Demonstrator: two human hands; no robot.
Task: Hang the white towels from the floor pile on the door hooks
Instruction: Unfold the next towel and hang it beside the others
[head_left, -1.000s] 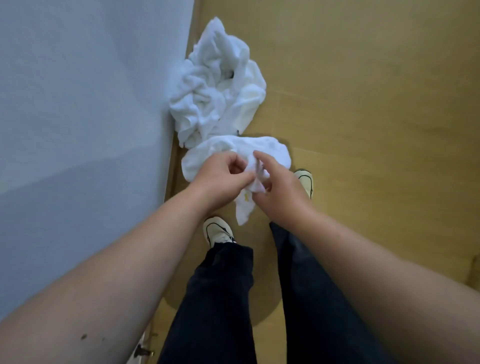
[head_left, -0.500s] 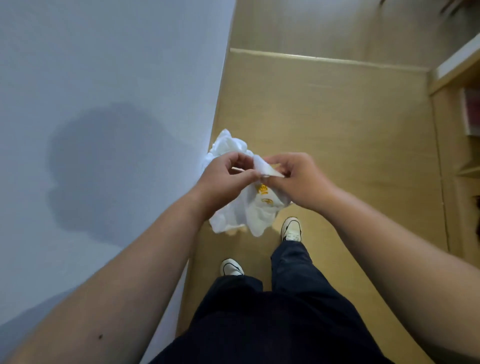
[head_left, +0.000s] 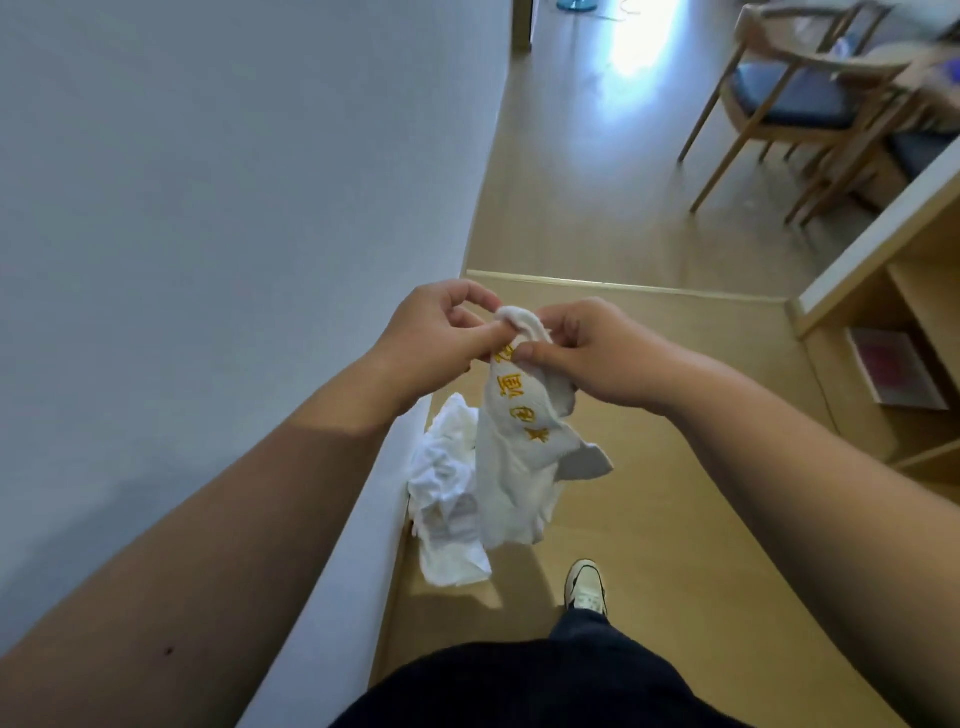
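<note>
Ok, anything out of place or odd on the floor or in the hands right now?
Only the expected mess: white towels lie crumpled on the floor against the wall. The left hand and right hand both pinch the lifted towel at its top corner. No hooks in view.

Two hands show: the left hand and the right hand, and between them they pinch one white towel, stitched with a single line of yellow marks. One pile of white towels lies on the floor against the foot of the wall; how many towels it holds cannot be told. One shoe is visible. Two wooden chairs stand at the floor's far right corner. One shelf unit lines the right edge, with one flat pink item lying in it.
</note>
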